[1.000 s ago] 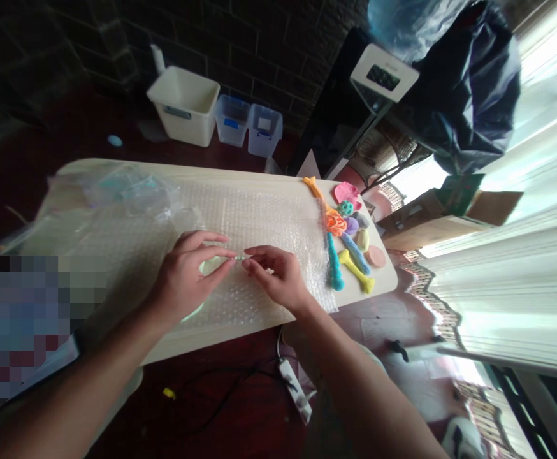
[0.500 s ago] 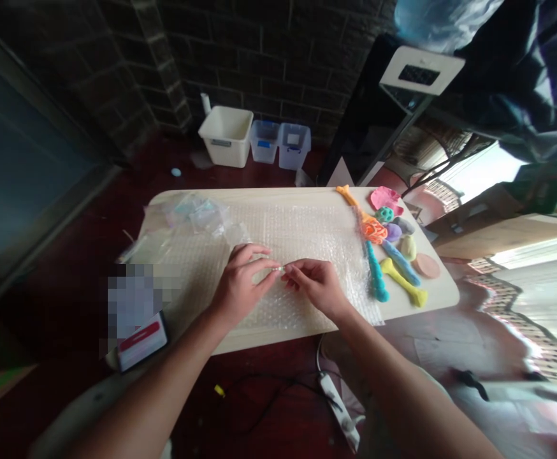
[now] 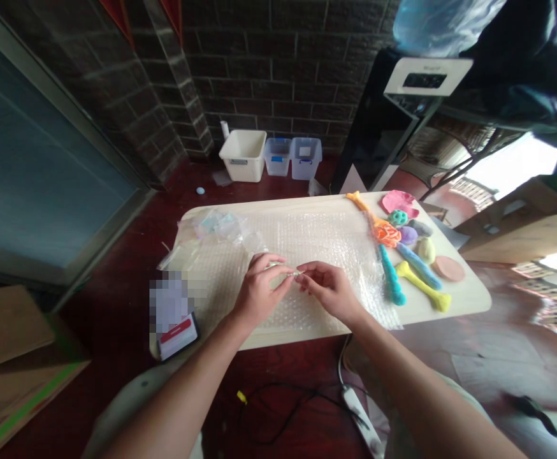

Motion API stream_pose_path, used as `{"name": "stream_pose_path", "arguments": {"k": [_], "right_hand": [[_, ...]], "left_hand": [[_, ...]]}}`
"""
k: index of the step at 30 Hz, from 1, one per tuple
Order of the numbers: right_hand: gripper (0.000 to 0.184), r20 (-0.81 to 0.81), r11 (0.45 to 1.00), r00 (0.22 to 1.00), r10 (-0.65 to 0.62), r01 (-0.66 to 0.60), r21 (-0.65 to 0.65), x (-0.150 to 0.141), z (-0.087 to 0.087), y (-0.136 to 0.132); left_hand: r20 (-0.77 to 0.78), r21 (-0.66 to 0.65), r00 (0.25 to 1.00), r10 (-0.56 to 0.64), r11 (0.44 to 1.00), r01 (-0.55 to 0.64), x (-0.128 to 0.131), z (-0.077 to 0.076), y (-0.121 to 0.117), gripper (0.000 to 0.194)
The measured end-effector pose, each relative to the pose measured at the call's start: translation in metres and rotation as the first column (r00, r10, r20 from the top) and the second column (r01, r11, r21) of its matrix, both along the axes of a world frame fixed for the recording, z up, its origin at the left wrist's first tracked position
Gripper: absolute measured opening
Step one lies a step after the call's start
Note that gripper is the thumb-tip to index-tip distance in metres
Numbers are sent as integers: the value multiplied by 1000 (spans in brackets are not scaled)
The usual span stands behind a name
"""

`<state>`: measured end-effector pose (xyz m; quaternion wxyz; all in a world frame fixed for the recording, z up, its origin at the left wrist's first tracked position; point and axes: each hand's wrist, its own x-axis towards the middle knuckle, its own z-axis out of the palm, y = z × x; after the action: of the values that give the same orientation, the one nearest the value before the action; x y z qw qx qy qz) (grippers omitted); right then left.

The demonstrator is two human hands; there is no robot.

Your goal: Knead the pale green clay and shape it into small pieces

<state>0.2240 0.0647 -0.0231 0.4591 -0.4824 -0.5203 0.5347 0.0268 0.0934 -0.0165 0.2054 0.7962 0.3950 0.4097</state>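
Observation:
Over the middle of the table, my left hand (image 3: 260, 287) and my right hand (image 3: 329, 288) meet almost fingertip to fingertip. Between them is a short string of tiny pale beads (image 3: 294, 274), too small to make out well. My left thumb and forefinger pinch one end of it. The right thumb and forefinger are pressed together at the other end. Under both hands lies a sheet of bubble wrap (image 3: 317, 239), spread flat. Small clear plastic bags (image 3: 221, 224) with pale contents lie on its far left part.
Coloured clay-like pieces sit at the table's right, among them a yellow bone shape (image 3: 424, 287), a teal stick (image 3: 391, 277) and an orange lump (image 3: 386, 233). A phone-like device (image 3: 178, 338) rests at the left edge. Bins (image 3: 243, 156) stand by the wall; a power strip (image 3: 362, 417) lies below.
My view has turned, so the table and everything on it sit farther right in the picture. Both hands keep their pinch on the beads, with little change between them.

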Motion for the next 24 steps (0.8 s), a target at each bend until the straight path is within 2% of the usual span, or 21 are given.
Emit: {"name": "stream_pose_path", "arguments": {"k": [5, 8, 13, 17, 20, 24], "right_hand": [[35, 170, 994, 984, 45, -62, 95, 3, 0, -6], [33, 274, 990, 962, -9, -31, 140, 6, -1, -4], [24, 488, 966, 859, -154, 27, 257, 12, -9, 4], [17, 522, 959, 834, -180, 31, 280, 11, -13, 6], [14, 553, 953, 811, -190, 17, 302, 8, -12, 5], [14, 603, 942, 775, -188, -32, 334, 6, -10, 5]], "left_hand": [[-23, -18, 999, -25, 1000, 25, 0, 2, -8, 11], [-37, -22, 999, -15, 1000, 14, -8, 7, -10, 19], [-66, -43, 979, 191, 980, -194, -35, 12, -5, 22], [-123, -142, 959, 257, 951, -273, -48, 1, 2, 24], [-153, -199, 962, 224, 947, -252, -44, -11, 7, 26], [-168, -213, 967, 190, 951, -224, -33, -21, 13, 27]]}}
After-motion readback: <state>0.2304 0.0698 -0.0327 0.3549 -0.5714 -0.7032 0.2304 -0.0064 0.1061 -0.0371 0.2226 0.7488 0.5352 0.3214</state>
